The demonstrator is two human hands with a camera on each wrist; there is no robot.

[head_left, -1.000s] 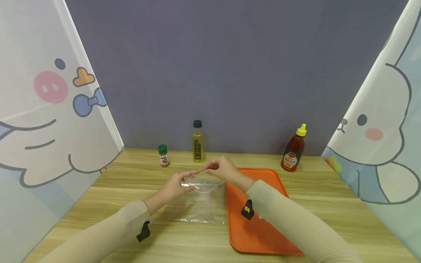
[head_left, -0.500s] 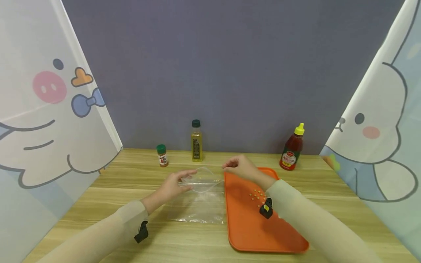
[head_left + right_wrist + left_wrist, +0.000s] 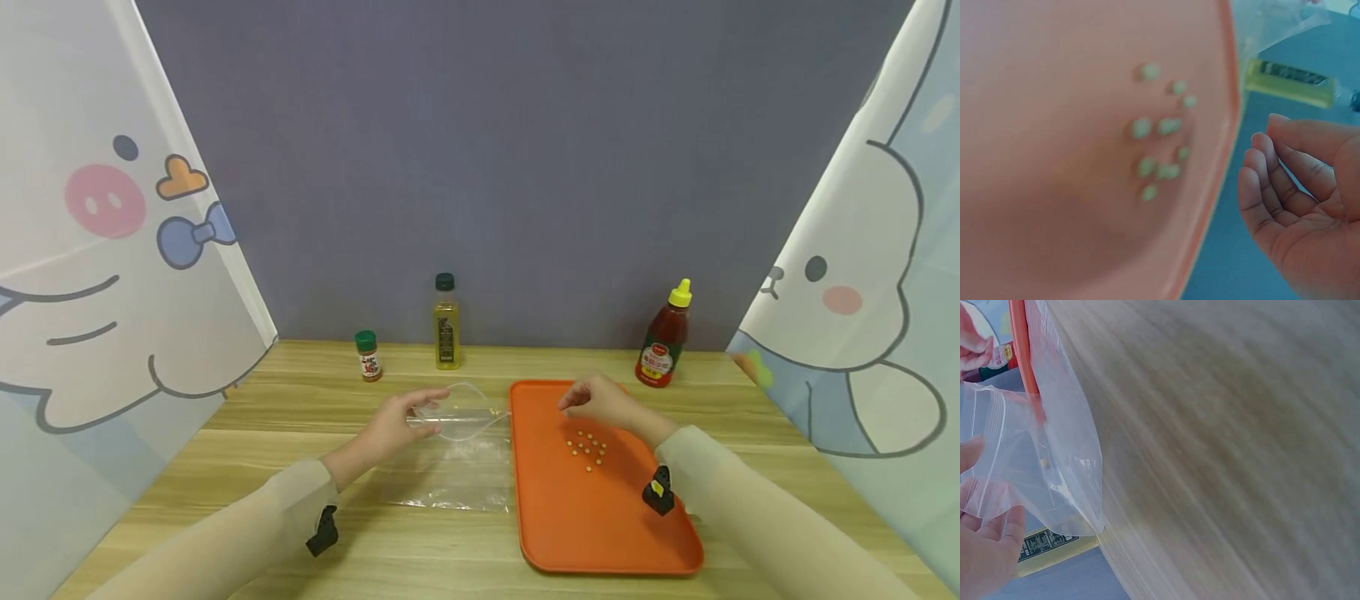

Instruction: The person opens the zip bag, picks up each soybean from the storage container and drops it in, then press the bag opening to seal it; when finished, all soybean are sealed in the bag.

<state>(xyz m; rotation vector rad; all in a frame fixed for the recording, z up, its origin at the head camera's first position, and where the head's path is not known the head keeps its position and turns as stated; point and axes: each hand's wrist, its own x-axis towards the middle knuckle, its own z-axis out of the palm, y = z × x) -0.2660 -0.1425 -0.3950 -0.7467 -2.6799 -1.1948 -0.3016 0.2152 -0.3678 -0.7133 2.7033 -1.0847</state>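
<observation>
Rather indistinct, the pale pellets [image 3: 1141, 128]

Looks like thin clear plastic at the bag [image 3: 459, 477], slick and crinkled, glinting along the bottom edge. Appears as smooth, faintly satiny plastic on the orange tray [image 3: 570, 525]. Shows streaked wood grain on the table [image 3: 442, 554], with a low sheen. Reads as matt cloth on the grey backdrop [image 3: 480, 167] and left sleeve [image 3: 240, 525]. Seems glossy and see-through on the oil bottle [image 3: 446, 333], smooth on the sauce bottle [image 3: 663, 343].
</observation>
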